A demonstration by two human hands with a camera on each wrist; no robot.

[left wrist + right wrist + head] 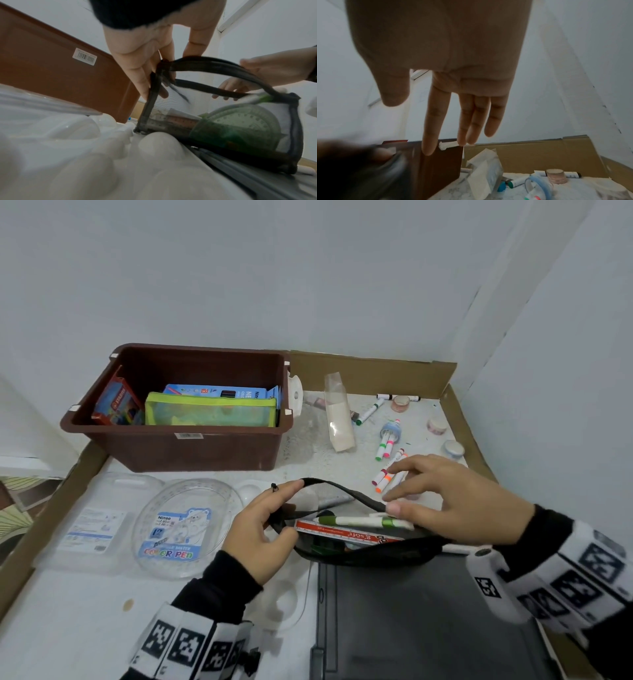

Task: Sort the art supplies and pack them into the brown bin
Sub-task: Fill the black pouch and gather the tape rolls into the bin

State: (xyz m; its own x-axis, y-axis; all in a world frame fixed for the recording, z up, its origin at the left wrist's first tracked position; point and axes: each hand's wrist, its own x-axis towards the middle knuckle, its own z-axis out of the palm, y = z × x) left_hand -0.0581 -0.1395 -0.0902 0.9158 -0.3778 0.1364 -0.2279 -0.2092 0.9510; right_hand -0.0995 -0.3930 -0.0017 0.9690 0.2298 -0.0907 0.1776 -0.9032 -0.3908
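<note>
While the left hand [260, 529] pinches the pouch [240, 128], blur hides its contents.

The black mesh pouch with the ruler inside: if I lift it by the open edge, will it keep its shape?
Probably not. The black mesh pouch looks floppy: its zipper edge bows where the left hand holds it. The ruler and protractor may stiffen the bottom, and could slide out if tilted.

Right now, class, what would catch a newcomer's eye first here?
Front and centre, the left hand holds open a black mesh zip pouch while the right hand hovers open over a green-and-white marker at its mouth. Behind, left, stands the brown plastic bin, partly packed.
</note>
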